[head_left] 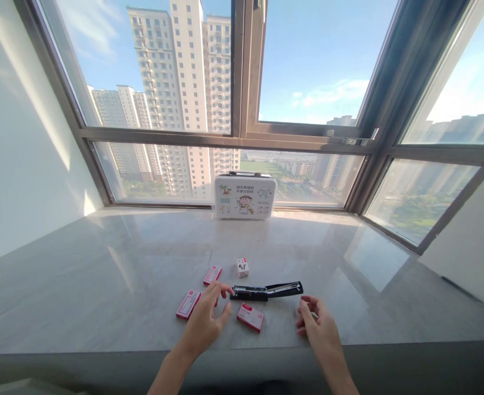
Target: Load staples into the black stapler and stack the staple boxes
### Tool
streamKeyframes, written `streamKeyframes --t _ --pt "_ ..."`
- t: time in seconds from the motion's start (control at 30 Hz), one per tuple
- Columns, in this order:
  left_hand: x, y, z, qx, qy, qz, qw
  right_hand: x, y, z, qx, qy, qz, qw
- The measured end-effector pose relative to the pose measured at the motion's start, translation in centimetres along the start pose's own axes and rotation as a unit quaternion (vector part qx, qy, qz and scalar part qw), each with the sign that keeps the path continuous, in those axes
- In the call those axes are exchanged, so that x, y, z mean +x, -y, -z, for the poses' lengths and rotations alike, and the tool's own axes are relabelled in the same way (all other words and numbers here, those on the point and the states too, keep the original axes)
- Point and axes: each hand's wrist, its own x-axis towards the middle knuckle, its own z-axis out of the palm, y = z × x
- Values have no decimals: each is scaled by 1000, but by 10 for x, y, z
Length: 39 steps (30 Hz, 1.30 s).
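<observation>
A black stapler [248, 293] lies swung open on the windowsill, its upper arm folded out to the right and its metal insides showing. My left hand [207, 318] is at the stapler's left end, thumb and index finger apart. The index fingertip is at that end; whether it touches I cannot tell. Beyond the other end, my right hand [319, 326] hovers with loosely curled fingers and nothing visible in them. Around the stapler are a red and white box [251, 317] in front, a small white box [242, 267] behind, and two flat red-edged boxes [188, 304] [213, 275] to the left.
A white case with cartoon prints [245, 197] stands upright against the window at the back. Dark window frames [225, 140] border the grey marble-look sill [143, 285]. The sill's front edge runs just below my hands, and white walls flank both sides.
</observation>
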Motion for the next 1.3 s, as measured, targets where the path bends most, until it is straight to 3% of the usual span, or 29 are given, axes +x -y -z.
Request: streamKeyframes --t 0.1,0.2,0.3,0.43,0.57,0.8,1.03,1.3 --pt "-9 -7 2 22 74 -36 996 -16 5 -4 -141 98 36 985" --pt "-8 -10 -3 52 106 -36 992 -23 15 -18 -207 149 81 963" --pt "-4 -9 -10 54 105 -5 993 -24 21 -33 -223 197 87 951" --pt "-2 -4 -17 42 104 7 994 -19 18 -49 -204 215 64 953" --pt "-3 2 -18 28 109 8 994 -6 7 -52 -184 238 48 953" --pt "-5 8 -8 12 95 2 995 0 10 -27 -197 222 -9 955" --pt "2 25 -9 -28 -20 67 997 0 12 -25 -232 168 92 954" --pt "15 26 -16 115 22 60 991 2 7 -25 -231 150 83 958"
